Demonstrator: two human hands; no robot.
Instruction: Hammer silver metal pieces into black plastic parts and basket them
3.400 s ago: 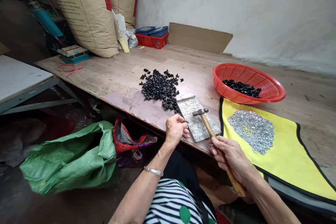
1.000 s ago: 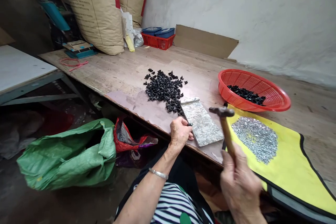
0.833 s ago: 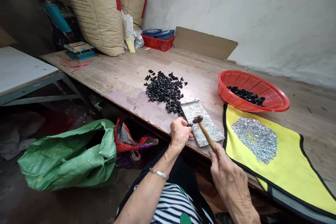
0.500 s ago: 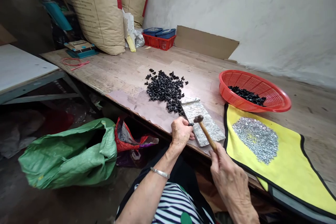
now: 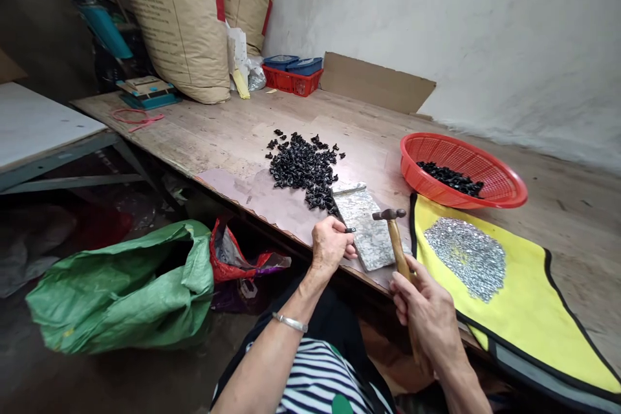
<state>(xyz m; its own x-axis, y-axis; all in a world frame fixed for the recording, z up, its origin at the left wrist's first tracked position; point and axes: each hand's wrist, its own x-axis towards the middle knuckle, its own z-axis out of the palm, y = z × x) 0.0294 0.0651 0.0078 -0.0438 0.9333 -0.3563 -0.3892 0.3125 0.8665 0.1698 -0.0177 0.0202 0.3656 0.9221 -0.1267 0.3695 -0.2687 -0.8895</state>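
Between the fingertips of my left hand [image 5: 330, 243] is a small black plastic part [image 5: 350, 230], held at the left edge of a grey stone slab [image 5: 371, 233]. My right hand [image 5: 425, 307] grips the wooden handle of a hammer [image 5: 389, 215], whose metal head is raised above the slab's right side, apart from the black part. A heap of similar black parts [image 5: 303, 165] lies just beyond my left hand. To the right, a pile of small shiny metal pieces [image 5: 468, 255] rests on a yellow cloth [image 5: 528, 310] with black edging.
Behind the cloth, a red plastic basket [image 5: 514, 184] holds more black parts. Large paper sacks [image 5: 179, 26] and a red crate [image 5: 295, 83] with blue containers stand at the back. Below the table's front edge lie a green sack [image 5: 121, 297] and a red bag [image 5: 237, 259].
The hammer head has shifted right, away from the black part, and turned sideways. My right hand has altered its grip on the handle. My left hand still pinches the part.
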